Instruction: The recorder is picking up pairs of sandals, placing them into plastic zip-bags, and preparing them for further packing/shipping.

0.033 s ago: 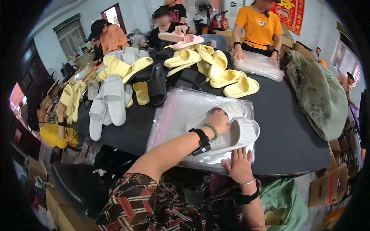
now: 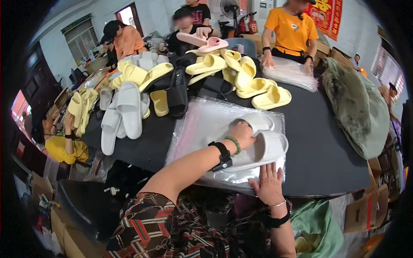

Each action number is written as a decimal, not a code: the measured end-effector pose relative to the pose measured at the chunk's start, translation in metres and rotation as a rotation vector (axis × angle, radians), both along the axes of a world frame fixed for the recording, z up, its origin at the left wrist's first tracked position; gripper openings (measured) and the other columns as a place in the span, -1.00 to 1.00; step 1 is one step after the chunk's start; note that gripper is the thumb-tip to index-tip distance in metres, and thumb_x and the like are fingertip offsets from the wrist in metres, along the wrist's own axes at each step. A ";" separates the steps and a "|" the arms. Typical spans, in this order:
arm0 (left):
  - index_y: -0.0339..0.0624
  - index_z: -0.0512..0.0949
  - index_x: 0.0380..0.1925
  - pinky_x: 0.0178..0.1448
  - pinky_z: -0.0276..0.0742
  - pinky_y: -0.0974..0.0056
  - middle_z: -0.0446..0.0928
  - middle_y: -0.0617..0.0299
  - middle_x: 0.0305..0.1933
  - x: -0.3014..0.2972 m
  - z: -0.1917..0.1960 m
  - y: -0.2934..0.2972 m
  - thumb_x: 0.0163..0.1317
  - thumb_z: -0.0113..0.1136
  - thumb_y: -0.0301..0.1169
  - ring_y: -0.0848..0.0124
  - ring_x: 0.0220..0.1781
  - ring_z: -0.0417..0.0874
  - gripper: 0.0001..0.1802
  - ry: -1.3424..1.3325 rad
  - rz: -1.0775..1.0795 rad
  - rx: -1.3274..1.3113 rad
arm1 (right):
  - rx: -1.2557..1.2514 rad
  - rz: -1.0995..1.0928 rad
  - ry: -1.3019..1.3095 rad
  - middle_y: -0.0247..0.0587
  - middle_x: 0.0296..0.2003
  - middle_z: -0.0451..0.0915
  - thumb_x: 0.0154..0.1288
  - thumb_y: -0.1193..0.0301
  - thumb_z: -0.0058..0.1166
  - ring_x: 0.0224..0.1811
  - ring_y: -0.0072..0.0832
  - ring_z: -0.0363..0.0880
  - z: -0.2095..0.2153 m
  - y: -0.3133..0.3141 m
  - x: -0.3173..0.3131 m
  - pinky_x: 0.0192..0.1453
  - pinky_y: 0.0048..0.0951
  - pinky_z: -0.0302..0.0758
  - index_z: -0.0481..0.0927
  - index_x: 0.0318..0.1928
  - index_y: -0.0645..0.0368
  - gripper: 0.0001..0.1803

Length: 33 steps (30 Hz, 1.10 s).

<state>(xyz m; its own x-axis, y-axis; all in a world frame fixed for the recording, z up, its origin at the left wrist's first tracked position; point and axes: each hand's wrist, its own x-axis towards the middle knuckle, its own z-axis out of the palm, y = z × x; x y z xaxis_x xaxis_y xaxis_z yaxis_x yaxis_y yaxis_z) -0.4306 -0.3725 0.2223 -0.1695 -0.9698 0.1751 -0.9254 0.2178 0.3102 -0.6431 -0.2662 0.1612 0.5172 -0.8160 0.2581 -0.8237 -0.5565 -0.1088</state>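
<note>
Left hand (image 2: 242, 134) is closed over the near edge of a pair of white slippers (image 2: 262, 142), fingers curled on the upper one. Right hand (image 2: 269, 185) lies flat and spread, fingers apart, pressing the stack of clear plastic bags (image 2: 206, 124) at 6 o'clock of the slippers, gripping nothing. Both slippers rest on those bags, near the front edge of the black table (image 2: 318, 155). At 12 o'clock of the pair lie yellow slippers (image 2: 271, 98); at 10 o'clock, black slippers (image 2: 177, 96) and further white ones (image 2: 129, 109). At 1 o'clock a person in an orange shirt (image 2: 291, 32) leans both hands on another bag stack (image 2: 290, 73). At 3 o'clock a grey-green bundle (image 2: 355, 107) overhangs the table rim.
</note>
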 end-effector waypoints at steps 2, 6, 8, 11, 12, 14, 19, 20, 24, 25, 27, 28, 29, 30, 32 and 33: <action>-0.36 0.68 -0.21 0.20 0.48 0.02 0.62 -0.22 -0.06 0.041 -0.016 -0.002 0.12 0.33 -0.11 -0.08 0.05 0.60 -0.53 -0.029 0.015 -0.098 | -0.003 0.021 -0.014 0.19 0.44 0.17 0.35 -0.15 -0.02 0.54 0.08 0.02 0.001 0.001 0.000 0.50 0.21 -0.03 0.23 0.40 0.39 -0.08; -0.37 0.66 -0.16 0.24 0.46 0.03 0.61 -0.21 -0.07 0.121 -0.013 0.020 0.12 0.35 -0.06 -0.11 0.07 0.58 -0.47 -0.121 0.124 -0.083 | 0.025 0.010 -0.017 0.19 0.47 0.12 0.35 -0.12 0.02 0.56 0.09 -0.02 0.005 0.001 0.001 0.52 0.20 -0.06 0.22 0.41 0.38 -0.09; -0.38 0.67 -0.19 0.24 0.45 0.02 0.62 -0.20 -0.10 0.164 -0.020 0.036 0.13 0.34 -0.03 -0.12 0.05 0.58 -0.46 -0.152 0.156 -0.131 | 0.019 0.035 -0.021 0.20 0.47 0.12 0.35 -0.12 0.02 0.56 0.09 -0.03 0.005 0.001 0.004 0.52 0.20 -0.06 0.22 0.41 0.38 -0.10; -0.38 0.70 -0.35 0.15 0.48 -0.01 0.62 -0.21 -0.16 0.185 -0.004 0.062 0.15 0.32 0.01 -0.11 -0.04 0.60 -0.46 -0.219 0.199 -0.156 | 0.034 0.037 -0.006 0.20 0.48 0.10 0.35 -0.11 0.01 0.56 0.09 -0.04 0.005 0.000 0.004 0.53 0.20 -0.07 0.21 0.41 0.37 -0.10; -0.39 0.70 -0.38 0.11 0.49 0.00 0.61 -0.22 -0.18 0.190 0.004 0.071 0.15 0.31 0.02 -0.10 -0.07 0.60 -0.45 -0.199 0.229 -0.106 | 0.056 0.026 0.005 0.20 0.49 0.08 0.36 -0.11 0.01 0.57 0.09 -0.06 0.004 0.000 0.003 0.53 0.19 -0.08 0.19 0.42 0.37 -0.10; -0.40 0.69 -0.42 0.02 0.53 0.02 0.60 -0.25 -0.23 0.205 0.010 0.087 0.16 0.30 0.02 -0.09 -0.13 0.61 -0.45 -0.163 0.283 -0.060 | 0.108 0.033 0.016 0.20 0.50 0.03 0.38 -0.11 -0.01 0.59 0.08 -0.12 0.007 0.000 0.007 0.55 0.19 -0.14 0.12 0.45 0.36 -0.08; -0.13 0.61 0.00 0.20 0.48 -0.03 0.60 -0.10 0.01 0.152 0.009 0.101 0.07 0.30 -0.35 -0.11 0.06 0.58 -0.57 0.292 0.002 -0.530 | 0.238 -0.039 0.107 0.11 0.56 -0.15 0.44 -0.16 -0.18 0.63 0.00 -0.30 0.014 0.001 0.002 0.60 0.10 -0.32 -0.06 0.53 0.29 -0.05; -0.15 0.61 0.00 0.23 0.46 -0.03 0.59 -0.10 0.01 0.132 0.017 0.111 0.05 0.26 -0.43 -0.11 0.07 0.58 -0.57 0.418 -0.057 -0.517 | 0.272 -0.047 0.126 0.08 0.57 -0.19 0.44 -0.16 -0.19 0.64 -0.02 -0.36 0.015 0.001 0.000 0.60 0.07 -0.34 -0.11 0.54 0.28 -0.04; -0.31 0.60 -0.47 0.09 0.49 0.03 0.61 -0.03 -0.27 0.097 -0.018 0.137 -0.02 0.37 -0.35 0.04 -0.07 0.57 -0.76 0.212 -0.038 -0.225 | 0.143 -0.029 0.156 0.11 0.54 -0.04 0.43 0.03 -0.04 0.60 0.01 -0.14 0.009 0.002 0.001 0.58 0.09 -0.18 -0.02 0.51 0.31 -0.12; -0.31 0.60 -0.47 0.09 0.49 0.03 0.61 -0.03 -0.27 0.099 -0.026 0.137 -0.02 0.37 -0.35 0.04 -0.07 0.57 -0.76 0.211 -0.021 -0.234 | 0.134 -0.012 0.158 0.11 0.54 -0.04 0.43 0.03 -0.04 0.60 0.01 -0.14 0.005 0.000 0.001 0.58 0.09 -0.18 -0.02 0.51 0.31 -0.12; -0.26 0.58 -0.52 0.07 0.48 0.04 0.59 0.03 -0.35 0.108 -0.029 0.139 -0.01 0.39 -0.32 0.07 -0.09 0.55 -0.76 0.272 0.002 -0.195 | 0.223 -0.033 0.146 0.12 0.56 -0.14 0.35 0.07 0.05 0.62 0.04 -0.27 0.010 0.001 0.005 0.57 0.11 -0.21 -0.03 0.52 0.30 -0.08; -0.25 0.57 -0.54 0.04 0.49 0.04 0.59 0.02 -0.36 0.116 -0.031 0.141 0.00 0.37 -0.34 0.06 -0.10 0.57 -0.79 0.258 0.007 -0.232 | 0.234 -0.031 0.156 0.11 0.56 -0.15 0.35 0.09 0.04 0.62 0.03 -0.27 0.011 0.001 0.009 0.57 0.10 -0.22 -0.03 0.52 0.31 -0.08; -0.25 0.57 -0.54 0.04 0.49 0.04 0.59 0.02 -0.36 0.123 -0.026 0.147 0.00 0.37 -0.34 0.06 -0.10 0.57 -0.79 0.257 0.022 -0.240 | 0.227 -0.016 0.158 0.11 0.56 -0.15 0.35 0.09 0.04 0.62 0.03 -0.27 0.013 0.000 0.009 0.57 0.10 -0.22 -0.03 0.52 0.31 -0.08; -0.24 0.56 -0.53 0.02 0.49 0.03 0.59 0.03 -0.36 0.132 -0.019 0.152 0.01 0.36 -0.35 0.05 -0.13 0.57 -0.79 0.245 0.057 -0.218 | 0.250 -0.015 0.146 0.11 0.57 -0.16 0.35 0.10 0.05 0.63 0.04 -0.29 0.013 -0.001 0.007 0.57 0.10 -0.23 -0.04 0.52 0.32 -0.08; -0.21 0.56 -0.51 -0.08 0.50 0.01 0.58 0.01 -0.36 0.153 0.001 0.166 0.00 0.33 -0.40 0.02 -0.22 0.59 -0.85 0.285 0.099 -0.272 | 0.160 -0.017 0.155 0.09 0.54 -0.04 0.36 0.15 0.04 0.60 0.02 -0.14 -0.004 -0.006 -0.001 0.56 0.05 -0.13 0.05 0.48 0.35 -0.15; -0.21 0.56 -0.51 -0.08 0.50 0.01 0.58 0.01 -0.36 0.169 0.013 0.175 0.00 0.33 -0.40 0.02 -0.22 0.59 -0.85 0.268 0.146 -0.280 | 0.095 0.066 0.090 0.23 0.48 0.10 0.41 -0.04 0.03 0.55 0.16 -0.02 0.010 0.003 0.007 0.49 0.16 0.07 0.15 0.48 0.28 -0.15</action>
